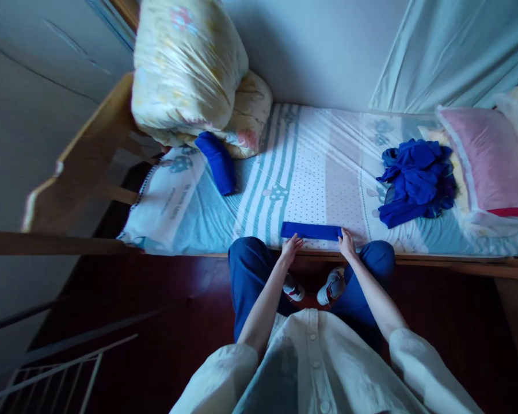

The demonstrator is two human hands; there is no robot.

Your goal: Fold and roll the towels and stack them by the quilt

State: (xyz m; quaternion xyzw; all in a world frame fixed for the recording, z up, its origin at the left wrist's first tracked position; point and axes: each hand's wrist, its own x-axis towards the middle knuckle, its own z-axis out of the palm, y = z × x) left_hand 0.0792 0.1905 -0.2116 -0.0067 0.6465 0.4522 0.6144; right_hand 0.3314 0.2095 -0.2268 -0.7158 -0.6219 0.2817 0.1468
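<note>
A blue cloth (314,231), folded into a narrow flat strip, lies on the bed near its front edge, in front of my knees. My left hand (290,248) grips the strip's near edge towards its left end, fingers closed on it. At the right end, my right hand (346,241) pinches the strip between thumb and fingers. A rolled or folded blue cloth bundle (218,163) rests farther left on the bed. To the right is a loose, crumpled heap of blue cloth (418,179).
The bed (315,155) has a patterned sheet and a wooden frame. A floral quilt (190,69) is piled at its left end, a pink pillow (496,158) at its right. A pale curtain (453,57) hangs behind. A white metal rack (60,374) stands at lower left.
</note>
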